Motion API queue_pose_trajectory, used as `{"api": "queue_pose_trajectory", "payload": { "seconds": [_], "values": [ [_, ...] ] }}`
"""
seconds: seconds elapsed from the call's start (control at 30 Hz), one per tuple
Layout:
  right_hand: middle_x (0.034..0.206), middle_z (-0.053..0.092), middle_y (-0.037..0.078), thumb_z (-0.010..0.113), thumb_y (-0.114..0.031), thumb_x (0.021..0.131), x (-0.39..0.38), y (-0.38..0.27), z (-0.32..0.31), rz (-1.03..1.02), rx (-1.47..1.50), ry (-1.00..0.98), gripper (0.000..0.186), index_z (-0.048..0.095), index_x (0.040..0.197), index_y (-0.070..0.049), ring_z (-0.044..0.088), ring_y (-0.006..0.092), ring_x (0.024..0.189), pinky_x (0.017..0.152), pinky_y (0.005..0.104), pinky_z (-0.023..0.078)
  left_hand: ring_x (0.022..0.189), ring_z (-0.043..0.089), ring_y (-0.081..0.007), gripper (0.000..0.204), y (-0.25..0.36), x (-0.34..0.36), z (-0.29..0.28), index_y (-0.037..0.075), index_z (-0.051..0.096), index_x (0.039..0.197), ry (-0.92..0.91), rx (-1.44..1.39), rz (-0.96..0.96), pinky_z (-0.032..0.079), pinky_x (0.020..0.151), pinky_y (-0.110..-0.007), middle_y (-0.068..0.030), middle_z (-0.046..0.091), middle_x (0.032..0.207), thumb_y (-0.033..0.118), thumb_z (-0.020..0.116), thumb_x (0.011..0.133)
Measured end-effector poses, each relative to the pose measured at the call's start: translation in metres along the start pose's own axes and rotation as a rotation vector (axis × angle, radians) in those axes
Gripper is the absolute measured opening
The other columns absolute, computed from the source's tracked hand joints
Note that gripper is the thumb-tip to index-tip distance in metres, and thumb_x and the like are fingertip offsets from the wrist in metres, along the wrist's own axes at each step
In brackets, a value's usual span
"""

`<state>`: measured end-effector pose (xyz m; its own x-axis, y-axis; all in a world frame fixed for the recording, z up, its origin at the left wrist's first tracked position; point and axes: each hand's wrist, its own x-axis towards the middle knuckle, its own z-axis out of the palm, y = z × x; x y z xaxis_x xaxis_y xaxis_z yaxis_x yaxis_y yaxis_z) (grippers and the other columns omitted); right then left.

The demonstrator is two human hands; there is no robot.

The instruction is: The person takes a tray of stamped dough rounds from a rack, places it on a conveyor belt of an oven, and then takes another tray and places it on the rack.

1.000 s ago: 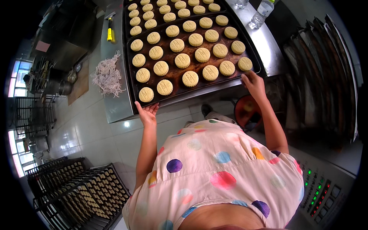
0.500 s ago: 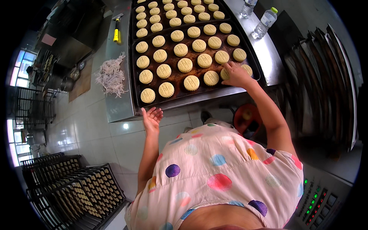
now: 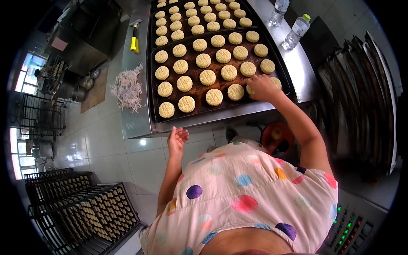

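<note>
Cake point(image 3: 249, 90): tray's front row, towards the right end, partly hidden by fingers.
Right grip point(image 3: 262, 88): bent over cake; clasped or merely touching, cannot tell.
Fluted side: best hold, light pressure, sparing the stamped top.
Neighbour cakes point(image 3: 235, 92): close by; best left unbumped.
Left grip point(image 3: 177, 139): empty, loosely curled, off the tray.
Tray point(image 3: 199, 102): flat on worktop point(image 3: 307, 80).

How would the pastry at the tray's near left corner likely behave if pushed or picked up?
The pastry would probably slide rather than tip, being a low, broad disc lying flat on the tray. Its matt, dough-like surface suggests it may dent or crumble under a hard pinch.
</note>
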<state>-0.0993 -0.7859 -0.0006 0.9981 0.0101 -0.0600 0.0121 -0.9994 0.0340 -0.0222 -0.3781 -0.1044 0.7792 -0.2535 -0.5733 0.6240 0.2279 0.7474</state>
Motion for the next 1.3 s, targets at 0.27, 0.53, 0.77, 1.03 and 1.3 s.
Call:
{"api": "queue_pose_trajectory", "payload": {
  "seconds": [0.27,0.53,0.77,1.03,1.3],
  "values": [
    [0.094,0.059,0.012,0.072,-0.045,0.064,-0.006,0.007,0.005,0.106,0.024,0.029,0.058,0.053,0.102,-0.006,0.058,0.0265,0.089,0.08,0.037,0.043,0.075,0.062,-0.0222,0.037,-0.004,0.002,0.009,0.001,0.055,0.092,0.05,0.095,-0.003,0.05,0.068,-0.033,-0.0133,0.063,0.082,0.038,0.053,0.087],
    [0.093,0.057,0.012,0.073,-0.038,0.063,-0.007,0.01,0.008,0.056,0.1,0.089,0.057,0.052,0.106,-0.007,0.056,0.0282,0.091,0.078,0.0375,0.045,0.068,0.062,-0.0221,0.034,-0.007,0.0,0.018,0.001,0.053,0.089,0.123,0.031,0.009,0.051,0.063,-0.032,-0.0142,0.062,0.077,0.035,0.056,0.086],
    [0.095,0.055,0.015,0.071,-0.032,0.066,0.0,0.011,0.0,0.023,0.157,-0.057,0.056,0.05,0.111,-0.006,0.058,0.0305,0.087,0.069,0.0406,0.049,0.072,0.06,-0.0222,0.032,-0.013,-0.004,0.024,0.002,0.054,0.089,0.155,0.057,0.011,0.049,0.066,-0.033,-0.0139,0.062,0.08,0.033,0.055,0.087],
    [0.091,0.058,0.014,0.068,-0.043,0.068,-0.003,0.013,-0.001,0.169,0.098,0.045,0.055,0.053,0.106,-0.005,0.058,0.0288,0.087,0.074,0.0392,0.047,0.073,0.061,-0.0217,0.032,-0.021,0.0,0.029,0.003,0.053,0.091,0.172,0.047,-0.03,0.05,0.066,-0.033,-0.0133,0.062,0.081,0.034,0.057,0.086],
    [0.092,0.059,0.014,0.067,-0.032,0.072,-0.005,0.006,-0.019,0.042,0.278,0.31,0.042,0.057,0.102,-0.005,0.058,0.0314,0.084,0.076,0.0399,0.045,0.072,0.063,-0.0188,0.032,-0.032,-0.007,0.016,0.004,0.054,0.095,0.122,0.081,0.022,0.052,0.065,-0.031,-0.0108,0.063,0.08,0.035,0.056,0.086]
  ]
}}
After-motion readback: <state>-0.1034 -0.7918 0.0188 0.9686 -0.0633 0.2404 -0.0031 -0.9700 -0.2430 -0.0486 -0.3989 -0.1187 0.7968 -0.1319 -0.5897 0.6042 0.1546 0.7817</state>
